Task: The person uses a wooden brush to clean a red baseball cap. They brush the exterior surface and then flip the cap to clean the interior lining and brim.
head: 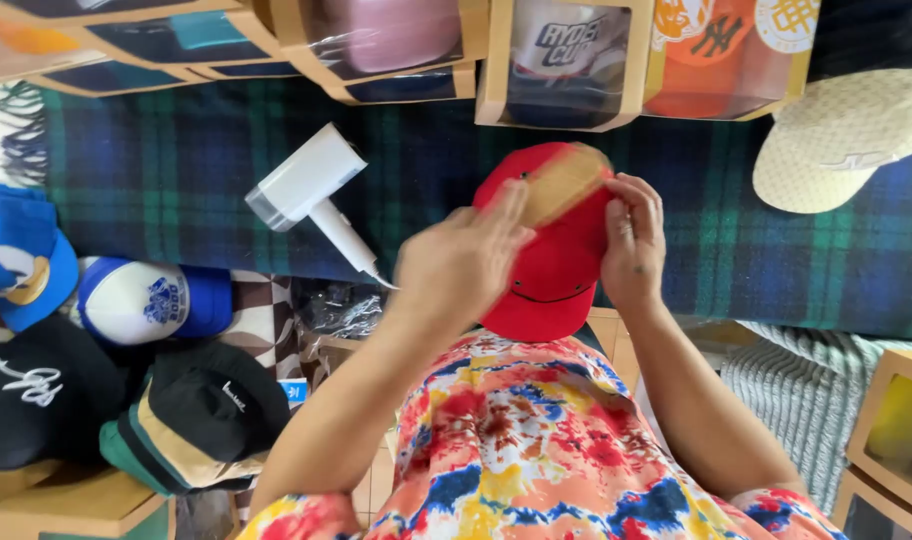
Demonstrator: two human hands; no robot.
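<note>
Head view: above the dark green-and-blue plaid blanket (176,180), the left hand (461,262) and right hand (631,240) grip a red fabric baseball cap (551,270), while clear-fronted cardboard boxes (566,62) behind seemingly each contain one cap.

Looks to us like a home cap-collector's corner, not a shop: beyond our fingertips a row of windowed cardboard display boxes (566,65) with caps inside, a plaid blanket (176,170) as work surface, loose caps (156,300) piled left of our fingers, boxes stacked around.
</note>
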